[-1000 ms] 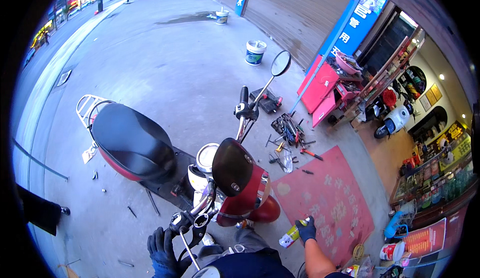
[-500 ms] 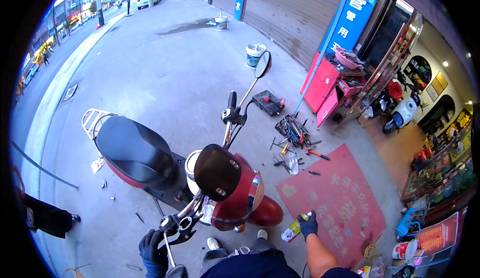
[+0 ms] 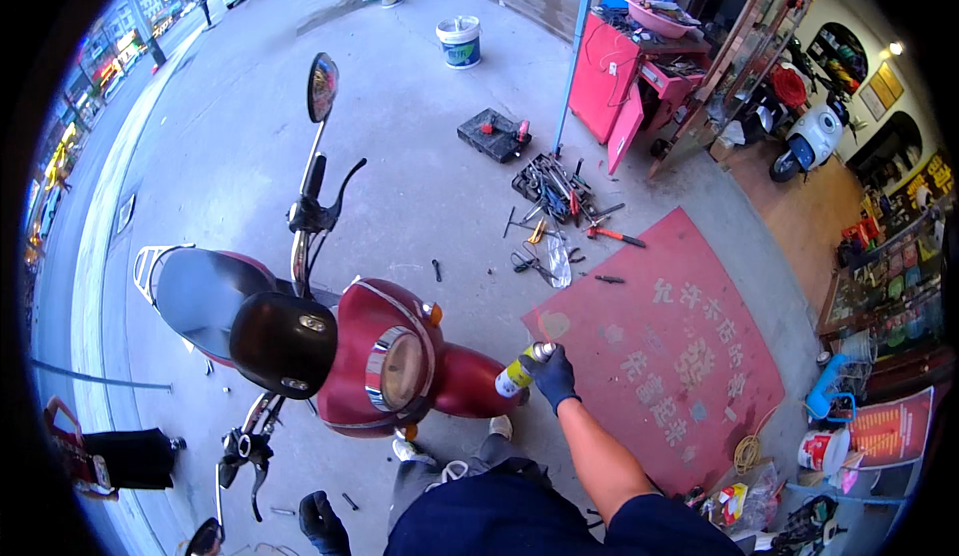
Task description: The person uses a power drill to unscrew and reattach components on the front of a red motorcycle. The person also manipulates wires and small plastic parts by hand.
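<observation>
A dark red scooter (image 3: 400, 366) stands in front of me, its headlight facing me and a black helmet (image 3: 283, 344) resting by the handlebar. My right hand (image 3: 552, 376), in a dark glove, grips a yellow and white spray can (image 3: 519, 371) held next to the scooter's front fender. Low at the bottom edge, my gloved left hand (image 3: 322, 522) is close to the left handlebar and brake lever (image 3: 245, 451); whether it holds anything is not visible.
A red mat (image 3: 664, 346) lies on the concrete to my right. Loose hand tools (image 3: 554, 196) and a black tool case (image 3: 494, 134) are scattered beyond it. A red cabinet (image 3: 624, 81) and white buckets (image 3: 458, 41) stand farther back, with a shop entrance at right.
The view has shifted closer to the scooter's front. My right hand has lifted the spray can up beside the front fender. My left hand has dropped toward the bottom edge.
</observation>
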Motion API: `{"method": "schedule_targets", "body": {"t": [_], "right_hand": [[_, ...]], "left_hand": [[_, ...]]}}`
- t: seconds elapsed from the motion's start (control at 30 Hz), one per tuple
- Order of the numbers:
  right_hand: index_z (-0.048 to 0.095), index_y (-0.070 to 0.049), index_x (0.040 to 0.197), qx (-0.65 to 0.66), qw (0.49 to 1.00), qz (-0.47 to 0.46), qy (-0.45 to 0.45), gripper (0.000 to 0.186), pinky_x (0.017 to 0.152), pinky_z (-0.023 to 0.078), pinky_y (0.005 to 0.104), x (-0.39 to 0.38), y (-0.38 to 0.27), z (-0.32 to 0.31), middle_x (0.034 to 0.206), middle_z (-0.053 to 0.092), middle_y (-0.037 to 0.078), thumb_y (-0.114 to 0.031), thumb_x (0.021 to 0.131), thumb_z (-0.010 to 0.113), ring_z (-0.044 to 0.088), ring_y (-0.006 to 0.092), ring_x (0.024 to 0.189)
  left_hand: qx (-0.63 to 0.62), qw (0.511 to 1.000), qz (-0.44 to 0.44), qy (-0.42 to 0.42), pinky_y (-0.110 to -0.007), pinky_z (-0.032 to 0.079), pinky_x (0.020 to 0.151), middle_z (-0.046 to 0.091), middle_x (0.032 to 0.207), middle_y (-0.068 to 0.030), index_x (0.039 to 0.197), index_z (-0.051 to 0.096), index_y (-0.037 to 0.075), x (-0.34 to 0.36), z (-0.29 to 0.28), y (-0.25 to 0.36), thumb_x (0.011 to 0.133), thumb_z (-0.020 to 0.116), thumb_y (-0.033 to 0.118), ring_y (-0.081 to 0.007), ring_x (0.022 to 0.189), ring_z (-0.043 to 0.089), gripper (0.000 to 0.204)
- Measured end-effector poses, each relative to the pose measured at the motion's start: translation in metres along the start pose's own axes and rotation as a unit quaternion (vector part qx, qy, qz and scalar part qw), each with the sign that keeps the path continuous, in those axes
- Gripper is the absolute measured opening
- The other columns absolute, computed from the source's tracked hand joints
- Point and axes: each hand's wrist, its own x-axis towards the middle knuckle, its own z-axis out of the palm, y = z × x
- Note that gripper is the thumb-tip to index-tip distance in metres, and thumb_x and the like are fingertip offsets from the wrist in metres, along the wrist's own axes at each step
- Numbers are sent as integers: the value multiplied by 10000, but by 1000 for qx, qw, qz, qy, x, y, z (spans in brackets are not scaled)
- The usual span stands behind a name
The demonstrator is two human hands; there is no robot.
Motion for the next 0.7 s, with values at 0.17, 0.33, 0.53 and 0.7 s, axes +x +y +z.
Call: {"method": "schedule_targets", "body": {"t": [0.17, 0.33, 0.53, 0.7], "right_hand": [[473, -97, 1083, 20, 992, -64, 105, 658, 737, 506, 441, 90, 22, -26, 955, 663, 154, -462, 651, 811, 651, 347, 864], [452, -25, 1139, -41, 979, -46, 194, 716, 721, 501, 416, 184, -16, -91, 948, 636, 177, -436, 676, 813, 632, 318, 816], [611, -62, 852, 34, 971, -179, -155, 247, 449, 364, 325, 247, -14, -82, 611, 520, 3, -309, 865, 609, 466, 131, 491], [591, -54, 751, -25, 911, -254, -324, 250, 392, 366, 302, 84, -24, -4, 568, 531, 42, -266, 883, 609, 482, 138, 443]], "left_hand": [[-108, 959, -255, -53, -292, 429, 607, 609, 718, -46, 808, 645, 42, -54, 21, -24, 936, 564, 317, -132, 656, 510, 314], [-168, 876, -435, -123, -293, 401, 480, 596, 624, -49, 751, 633, 75, -108, 17, -89, 911, 576, 352, -127, 521, 503, 325], [-266, 840, -470, -45, -325, 460, 511, 604, 639, -84, 723, 631, 1, -107, 77, -109, 822, 579, 175, -166, 551, 559, 207], [-30, 984, -168, -53, -360, 501, 690, 668, 816, -153, 937, 653, 12, -24, 35, 9, 880, 611, 305, -235, 771, 650, 302]]}}
